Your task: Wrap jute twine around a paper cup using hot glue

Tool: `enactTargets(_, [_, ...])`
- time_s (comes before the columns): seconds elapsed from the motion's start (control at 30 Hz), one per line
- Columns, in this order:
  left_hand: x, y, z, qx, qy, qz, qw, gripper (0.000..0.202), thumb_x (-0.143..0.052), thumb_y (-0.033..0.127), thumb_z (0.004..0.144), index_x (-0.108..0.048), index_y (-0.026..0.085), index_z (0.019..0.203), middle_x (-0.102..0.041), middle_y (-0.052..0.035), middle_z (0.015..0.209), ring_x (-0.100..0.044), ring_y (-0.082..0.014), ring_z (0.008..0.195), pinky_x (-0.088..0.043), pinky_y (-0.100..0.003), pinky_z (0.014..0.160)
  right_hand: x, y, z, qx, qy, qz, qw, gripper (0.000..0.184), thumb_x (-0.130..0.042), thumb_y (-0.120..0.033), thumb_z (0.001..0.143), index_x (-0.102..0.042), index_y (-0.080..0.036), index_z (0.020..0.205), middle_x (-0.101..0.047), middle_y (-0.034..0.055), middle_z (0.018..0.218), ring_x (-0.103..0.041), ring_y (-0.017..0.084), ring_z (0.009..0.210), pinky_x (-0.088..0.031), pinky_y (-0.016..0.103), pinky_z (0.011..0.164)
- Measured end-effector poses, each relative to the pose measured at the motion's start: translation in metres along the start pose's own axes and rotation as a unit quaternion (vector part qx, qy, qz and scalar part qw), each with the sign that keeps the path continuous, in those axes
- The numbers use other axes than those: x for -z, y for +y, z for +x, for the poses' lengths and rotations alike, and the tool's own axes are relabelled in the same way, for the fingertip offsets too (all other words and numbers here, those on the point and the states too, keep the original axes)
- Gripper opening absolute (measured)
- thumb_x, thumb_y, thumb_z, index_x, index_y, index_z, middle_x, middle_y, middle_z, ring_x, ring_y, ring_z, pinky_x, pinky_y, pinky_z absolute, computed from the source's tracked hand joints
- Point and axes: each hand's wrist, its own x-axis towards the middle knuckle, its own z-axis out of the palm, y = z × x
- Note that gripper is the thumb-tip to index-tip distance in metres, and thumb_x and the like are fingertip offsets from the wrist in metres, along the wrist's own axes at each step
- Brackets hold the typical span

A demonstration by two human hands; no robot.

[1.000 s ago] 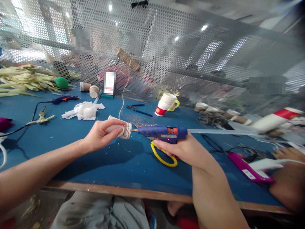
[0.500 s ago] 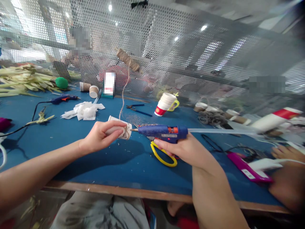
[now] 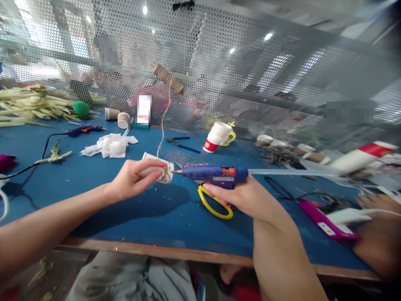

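My left hand (image 3: 136, 177) grips a white paper cup (image 3: 170, 172), tipped on its side with its end toward the right. Twine (image 3: 162, 125) runs from the cup up to a spool (image 3: 169, 78) hung on the mesh. My right hand (image 3: 232, 194) is wrapped round a blue hot glue gun (image 3: 209, 174), a red light glowing on its side. The gun's metal nozzle is right at the cup's end; whether they touch I cannot tell. A long clear glue stick (image 3: 282, 171) sticks out of its rear. Beneath the gun lie yellow-handled scissors (image 3: 216, 207), partly hidden.
Pliers (image 3: 183, 144) and stacked paper cups (image 3: 218, 137) stand behind the gun. Crumpled white material (image 3: 109, 145) and a second glue gun (image 3: 82, 130) lie left. On the right are a purple power strip (image 3: 327, 219), cords and another person's arm (image 3: 379, 230). Perforated mesh closes the back.
Hardly anything differs. The glue gun's nozzle has shifted very slightly against the cup's end, and both hands keep their holds.
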Motion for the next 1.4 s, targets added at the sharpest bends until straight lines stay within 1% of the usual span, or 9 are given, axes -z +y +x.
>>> enactTargets(0.23, [0.0,0.0,-0.001,-0.01,0.002,0.005,1.0,0.021,-0.052,0.023,0.08,-0.063,0.015,0.097,-0.072,-0.0067,0.088,-0.067,-0.0139,0.076,-0.052,-0.022,0.07,-0.002,0.002,0.003,0.015,0.027,0.013,0.999,0.027,-0.059,-0.038,0.072,-0.053,-0.018,0.055,-0.051,-0.0026,0.043,-0.045,0.008,0.036,-0.039,0.02,0.036])
enactTargets(0.4, [0.0,-0.001,-0.001,-0.005,-0.003,-0.006,1.0,0.022,-0.051,0.023,0.081,-0.062,0.013,0.097,-0.072,-0.0081,0.086,-0.067,-0.0148,0.075,-0.052,-0.021,0.067,0.0,0.001,0.0,-0.002,0.006,-0.003,1.0,0.023,-0.06,-0.036,0.07,-0.054,-0.019,0.057,-0.05,-0.0037,0.042,-0.046,0.009,0.038,-0.039,0.02,0.038])
enactTargets(0.5, [0.0,0.0,0.0,0.002,-0.003,-0.007,1.0,0.022,-0.051,0.023,0.081,-0.062,0.014,0.098,-0.071,-0.0077,0.088,-0.067,-0.0147,0.076,-0.052,-0.022,0.067,0.0,0.0,0.0,-0.007,-0.002,-0.004,1.0,0.023,-0.06,-0.037,0.07,-0.054,-0.019,0.056,-0.049,-0.0038,0.042,-0.047,0.009,0.038,-0.04,0.021,0.038])
enactTargets(0.7, [-0.001,0.001,-0.001,0.002,0.001,-0.014,1.0,0.021,-0.052,0.023,0.081,-0.062,0.014,0.096,-0.071,-0.007,0.089,-0.066,-0.0136,0.076,-0.052,-0.021,0.068,-0.002,0.001,0.002,0.012,0.027,0.019,0.999,0.026,-0.059,-0.038,0.072,-0.055,-0.018,0.057,-0.051,-0.0024,0.044,-0.046,0.009,0.038,-0.041,0.021,0.038])
enactTargets(0.83, [0.0,0.001,0.0,0.024,-0.003,-0.024,0.999,0.022,-0.051,0.025,0.081,-0.062,0.014,0.098,-0.071,-0.0067,0.089,-0.065,-0.0139,0.076,-0.051,-0.021,0.068,-0.002,0.005,0.002,0.02,0.022,0.021,0.999,0.023,-0.06,-0.039,0.071,-0.058,-0.018,0.06,-0.054,-0.0017,0.047,-0.049,0.01,0.041,-0.043,0.022,0.041])
enactTargets(0.93, [0.0,0.001,0.0,0.05,0.0,-0.032,0.998,0.023,-0.051,0.026,0.082,-0.062,0.014,0.097,-0.071,-0.0062,0.087,-0.065,-0.0135,0.074,-0.051,-0.022,0.066,-0.002,0.008,0.001,0.006,-0.001,0.02,1.0,0.021,-0.061,-0.039,0.071,-0.061,-0.019,0.064,-0.054,-0.0018,0.048,-0.049,0.011,0.043,-0.043,0.023,0.042])
enactTargets(1.07, [-0.001,0.0,0.001,0.067,0.007,-0.041,0.997,0.023,-0.052,0.027,0.082,-0.063,0.013,0.097,-0.071,-0.0067,0.086,-0.064,-0.0133,0.073,-0.05,-0.022,0.066,-0.001,0.006,0.001,-0.004,-0.014,0.021,1.0,0.02,-0.061,-0.038,0.07,-0.06,-0.02,0.062,-0.053,-0.0022,0.047,-0.05,0.011,0.043,-0.042,0.023,0.041])
enactTargets(1.27, [-0.001,0.003,0.0,0.053,0.009,-0.052,0.997,0.022,-0.052,0.026,0.081,-0.063,0.013,0.096,-0.071,-0.0069,0.085,-0.064,-0.013,0.071,-0.05,-0.021,0.065,-0.001,-0.002,0.003,-0.002,0.013,0.045,0.999,0.023,-0.06,-0.037,0.07,-0.055,-0.018,0.057,-0.052,-0.0025,0.046,-0.044,0.008,0.037,-0.038,0.021,0.036])
enactTargets(1.4, [0.0,0.003,0.0,0.035,0.01,-0.051,0.998,0.021,-0.053,0.025,0.081,-0.063,0.014,0.095,-0.071,-0.0068,0.087,-0.064,-0.013,0.073,-0.05,-0.021,0.067,-0.001,-0.003,0.002,0.01,0.021,0.029,0.999,0.027,-0.059,-0.037,0.072,-0.052,-0.018,0.054,-0.049,-0.0032,0.043,-0.045,0.008,0.038,-0.04,0.021,0.04])
